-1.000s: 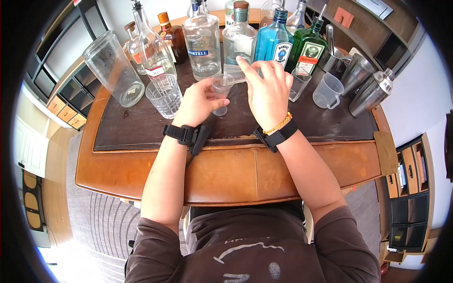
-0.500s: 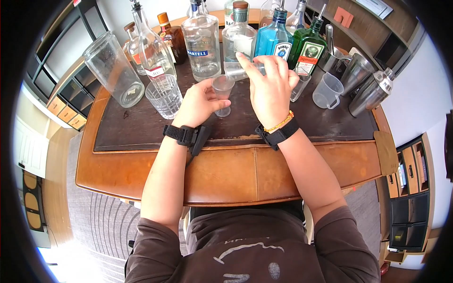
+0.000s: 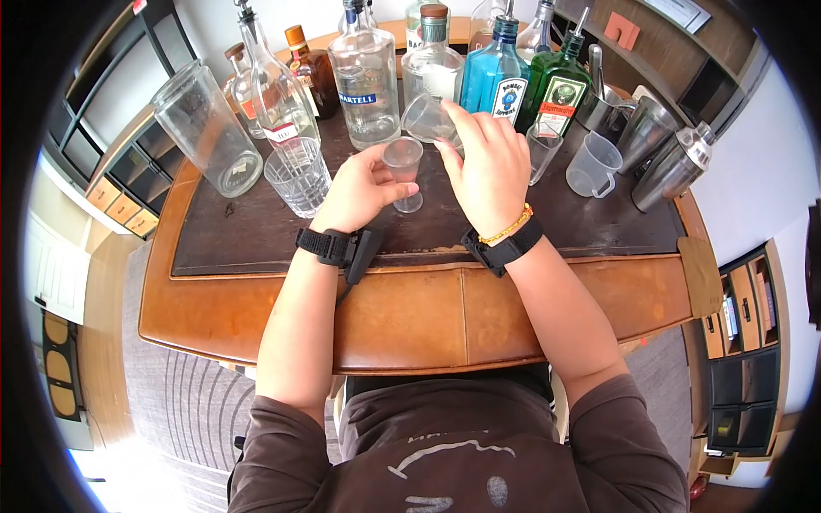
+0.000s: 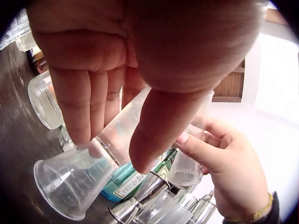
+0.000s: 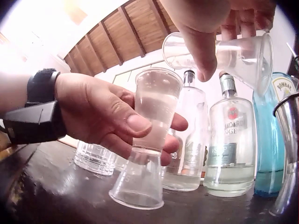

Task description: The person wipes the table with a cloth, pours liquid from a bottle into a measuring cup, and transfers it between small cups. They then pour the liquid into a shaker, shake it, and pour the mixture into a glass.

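A clear plastic double-ended jigger [image 3: 403,156] stands upright on the dark tabletop, with clear liquid in its upper cup in the right wrist view. My left hand [image 3: 355,186] grips the jigger around its middle, the thumb in front. Just above and to the right, my right hand [image 3: 492,162] holds a clear plastic cup [image 3: 425,118] between thumb and fingers. This cup lies tipped nearly on its side in the right wrist view, apart from the jigger's rim. A cut-glass tumbler [image 3: 297,178] is left of my left hand.
Bottles line the back, including a clear Martell bottle [image 3: 363,81], a blue bottle [image 3: 496,73] and a green one [image 3: 558,90]. At right are a plastic measuring jug [image 3: 592,167] and a steel shaker [image 3: 671,175]. A tall glass vessel [image 3: 205,128] stands left.
The cup in my right hand was tipped over the jigger's rim, then drew back to the right. Now it is turned with its mouth upward-left. My left hand has kept its grip.
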Demonstrator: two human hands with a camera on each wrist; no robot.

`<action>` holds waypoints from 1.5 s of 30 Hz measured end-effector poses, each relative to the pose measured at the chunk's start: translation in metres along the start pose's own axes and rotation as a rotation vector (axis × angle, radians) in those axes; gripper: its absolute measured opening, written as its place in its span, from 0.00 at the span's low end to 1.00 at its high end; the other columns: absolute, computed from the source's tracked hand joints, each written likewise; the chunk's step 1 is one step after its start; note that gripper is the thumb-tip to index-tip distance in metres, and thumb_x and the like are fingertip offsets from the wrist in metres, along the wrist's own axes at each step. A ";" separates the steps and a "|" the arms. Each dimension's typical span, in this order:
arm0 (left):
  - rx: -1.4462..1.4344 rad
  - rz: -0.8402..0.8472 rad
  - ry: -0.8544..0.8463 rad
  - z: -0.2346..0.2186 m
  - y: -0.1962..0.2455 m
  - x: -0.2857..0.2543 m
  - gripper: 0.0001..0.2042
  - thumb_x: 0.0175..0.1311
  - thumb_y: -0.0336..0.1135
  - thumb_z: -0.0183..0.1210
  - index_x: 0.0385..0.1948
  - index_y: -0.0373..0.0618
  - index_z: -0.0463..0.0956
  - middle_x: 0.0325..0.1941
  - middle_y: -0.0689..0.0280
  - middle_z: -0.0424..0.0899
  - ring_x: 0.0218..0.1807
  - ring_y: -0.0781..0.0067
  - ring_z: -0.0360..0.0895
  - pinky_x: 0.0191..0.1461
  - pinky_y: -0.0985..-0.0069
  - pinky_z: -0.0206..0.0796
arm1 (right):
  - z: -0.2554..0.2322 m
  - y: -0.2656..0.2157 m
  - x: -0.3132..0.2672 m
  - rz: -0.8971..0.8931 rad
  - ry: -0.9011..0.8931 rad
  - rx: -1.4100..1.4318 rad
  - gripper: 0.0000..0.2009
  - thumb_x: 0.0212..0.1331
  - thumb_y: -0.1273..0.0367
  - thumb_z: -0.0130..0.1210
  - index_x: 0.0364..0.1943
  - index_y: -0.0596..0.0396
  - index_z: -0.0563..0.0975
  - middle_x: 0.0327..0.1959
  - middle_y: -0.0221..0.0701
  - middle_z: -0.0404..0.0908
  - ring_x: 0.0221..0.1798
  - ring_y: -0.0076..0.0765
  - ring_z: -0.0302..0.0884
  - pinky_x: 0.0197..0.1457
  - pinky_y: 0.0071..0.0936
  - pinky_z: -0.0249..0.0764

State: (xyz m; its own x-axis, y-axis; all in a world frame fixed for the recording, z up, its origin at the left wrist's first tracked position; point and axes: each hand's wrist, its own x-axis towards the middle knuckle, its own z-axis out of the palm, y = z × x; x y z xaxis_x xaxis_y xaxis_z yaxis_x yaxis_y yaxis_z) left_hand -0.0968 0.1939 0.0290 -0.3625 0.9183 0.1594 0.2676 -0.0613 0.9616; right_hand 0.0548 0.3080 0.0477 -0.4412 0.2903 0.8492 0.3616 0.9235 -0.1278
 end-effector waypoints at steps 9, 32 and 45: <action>-0.005 -0.001 0.024 -0.004 0.004 -0.001 0.27 0.54 0.18 0.64 0.58 0.33 0.68 0.51 0.58 0.82 0.53 0.69 0.80 0.56 0.73 0.74 | 0.020 0.000 -0.017 0.330 -0.122 0.509 0.22 0.47 0.66 0.70 0.45 0.53 0.71 0.30 0.34 0.80 0.35 0.45 0.81 0.36 0.37 0.75; 0.272 0.049 0.292 -0.125 0.102 -0.060 0.24 0.58 0.24 0.64 0.58 0.34 0.70 0.50 0.60 0.83 0.53 0.73 0.79 0.61 0.76 0.68 | 0.032 0.015 -0.028 0.352 -0.227 0.644 0.20 0.50 0.66 0.68 0.43 0.56 0.70 0.30 0.35 0.81 0.35 0.44 0.81 0.39 0.36 0.76; 0.341 -0.109 0.261 -0.150 0.069 -0.072 0.27 0.56 0.26 0.67 0.59 0.35 0.69 0.51 0.60 0.83 0.54 0.73 0.79 0.61 0.75 0.67 | 0.036 0.022 -0.031 0.399 -0.343 0.675 0.21 0.49 0.65 0.69 0.44 0.55 0.71 0.32 0.35 0.81 0.35 0.40 0.81 0.40 0.36 0.75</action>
State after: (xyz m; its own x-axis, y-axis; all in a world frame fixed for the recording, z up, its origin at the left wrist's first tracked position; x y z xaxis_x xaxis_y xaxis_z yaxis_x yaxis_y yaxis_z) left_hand -0.1861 0.0653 0.1176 -0.6062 0.7802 0.1545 0.4790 0.2031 0.8540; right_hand 0.0467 0.3279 0.0004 -0.6485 0.5850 0.4871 0.0248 0.6558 -0.7546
